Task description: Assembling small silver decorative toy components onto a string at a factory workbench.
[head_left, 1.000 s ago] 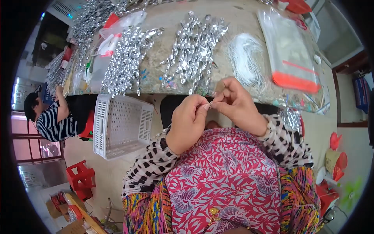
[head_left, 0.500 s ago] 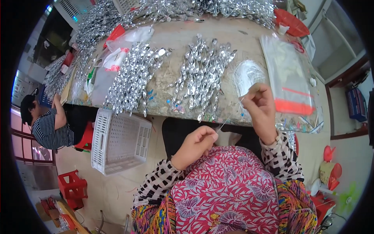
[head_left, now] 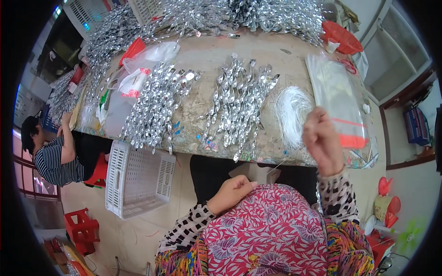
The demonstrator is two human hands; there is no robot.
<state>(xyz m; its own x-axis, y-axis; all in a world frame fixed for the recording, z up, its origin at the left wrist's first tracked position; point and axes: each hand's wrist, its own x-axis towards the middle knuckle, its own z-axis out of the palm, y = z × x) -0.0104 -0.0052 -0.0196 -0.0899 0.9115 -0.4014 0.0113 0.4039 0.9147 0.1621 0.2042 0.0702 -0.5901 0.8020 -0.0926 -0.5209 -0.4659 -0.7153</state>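
Left hand (head_left: 230, 191) rests curled on the lap, fingers seemingly pinching a thin thread (head_left: 276, 166); right hand (head_left: 322, 140) is raised, fingers closed, at the white thread bundle (head_left: 290, 112) on the worktop (head_left: 207, 64), beside silver spirals (head_left: 237, 103)

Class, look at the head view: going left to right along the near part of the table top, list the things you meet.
Left pile of silver twisted ornaments → middle pile of silver twisted ornaments → bundle of white threads → right hand → clear bags with orange strip.
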